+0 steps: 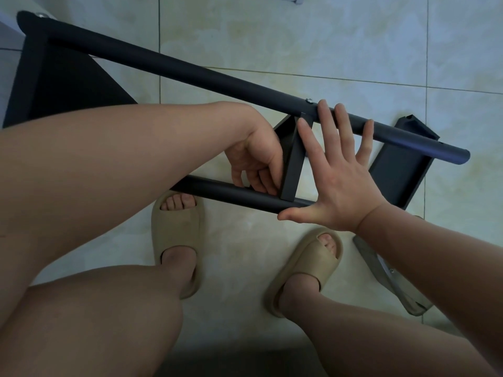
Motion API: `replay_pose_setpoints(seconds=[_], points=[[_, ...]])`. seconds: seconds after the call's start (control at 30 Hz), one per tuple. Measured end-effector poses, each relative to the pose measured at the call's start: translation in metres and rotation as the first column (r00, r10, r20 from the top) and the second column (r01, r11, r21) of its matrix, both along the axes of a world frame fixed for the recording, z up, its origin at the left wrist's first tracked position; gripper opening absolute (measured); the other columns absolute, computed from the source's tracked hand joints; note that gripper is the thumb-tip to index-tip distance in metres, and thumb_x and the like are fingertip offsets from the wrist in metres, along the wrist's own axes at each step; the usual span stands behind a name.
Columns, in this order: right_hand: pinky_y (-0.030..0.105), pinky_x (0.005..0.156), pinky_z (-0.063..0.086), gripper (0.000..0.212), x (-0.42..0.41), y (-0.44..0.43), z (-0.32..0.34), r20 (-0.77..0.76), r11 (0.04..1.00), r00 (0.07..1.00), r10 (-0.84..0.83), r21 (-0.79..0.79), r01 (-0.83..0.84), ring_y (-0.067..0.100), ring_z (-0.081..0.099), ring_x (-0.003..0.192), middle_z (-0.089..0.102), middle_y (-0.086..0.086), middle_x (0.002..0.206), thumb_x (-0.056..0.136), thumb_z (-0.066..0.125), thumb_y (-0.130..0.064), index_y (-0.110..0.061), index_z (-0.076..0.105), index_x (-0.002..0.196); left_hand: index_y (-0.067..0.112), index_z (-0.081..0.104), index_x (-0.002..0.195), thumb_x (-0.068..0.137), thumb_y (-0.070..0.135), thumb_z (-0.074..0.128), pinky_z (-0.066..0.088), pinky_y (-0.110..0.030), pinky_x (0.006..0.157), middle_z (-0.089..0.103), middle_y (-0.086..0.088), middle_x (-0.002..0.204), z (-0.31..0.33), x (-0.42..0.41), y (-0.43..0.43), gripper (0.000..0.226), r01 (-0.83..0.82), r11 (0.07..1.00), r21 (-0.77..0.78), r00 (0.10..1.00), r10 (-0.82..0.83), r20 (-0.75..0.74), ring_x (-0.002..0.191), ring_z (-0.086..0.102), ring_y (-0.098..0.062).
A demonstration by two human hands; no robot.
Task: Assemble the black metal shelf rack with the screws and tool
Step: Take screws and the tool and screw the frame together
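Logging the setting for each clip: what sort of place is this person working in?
Probably a room in a home rather than a workshop: the black metal rack rests on a glossy pale tiled floor, and the person wears beige open-toed slippers.

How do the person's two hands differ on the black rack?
The left hand is curled, fingers bent down at the lower tube; the right hand is spread flat, fingers straight across the upper tube. The left sits left of the crosspiece, the right on its other side. Both touch a tube.
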State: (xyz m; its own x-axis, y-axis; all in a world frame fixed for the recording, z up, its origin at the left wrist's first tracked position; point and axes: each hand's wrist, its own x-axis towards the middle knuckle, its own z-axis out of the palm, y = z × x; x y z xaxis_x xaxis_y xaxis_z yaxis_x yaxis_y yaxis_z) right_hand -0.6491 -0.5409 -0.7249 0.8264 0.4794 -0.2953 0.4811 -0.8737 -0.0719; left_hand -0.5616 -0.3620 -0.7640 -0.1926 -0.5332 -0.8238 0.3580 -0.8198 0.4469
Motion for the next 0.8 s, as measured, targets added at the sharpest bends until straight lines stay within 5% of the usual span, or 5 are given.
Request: replay_pose_setpoints(seconds=[0.8], points=[[0.075, 0.114, -0.007, 0.135, -0.0006, -0.0008, -0.0030, 0.021, 1.000, 1.000, 0.002, 0.016, -0.003, 0.043, -0.005, 0.155, -0.002, 0.021, 0.169, 0.065, 0.032, -0.104, -0.013, 0.009, 0.163, 0.019, 0.072, 0.105, 0.092, 0.021, 0.064, 0.050, -0.041, 0.089, 0.072, 0.004, 0.093, -0.0022, -0.0026, 0.0026, 0.016, -0.029, 1.000, 0.004, 0.999, 0.029, 0.027, 0.097, 0.063, -0.016]])
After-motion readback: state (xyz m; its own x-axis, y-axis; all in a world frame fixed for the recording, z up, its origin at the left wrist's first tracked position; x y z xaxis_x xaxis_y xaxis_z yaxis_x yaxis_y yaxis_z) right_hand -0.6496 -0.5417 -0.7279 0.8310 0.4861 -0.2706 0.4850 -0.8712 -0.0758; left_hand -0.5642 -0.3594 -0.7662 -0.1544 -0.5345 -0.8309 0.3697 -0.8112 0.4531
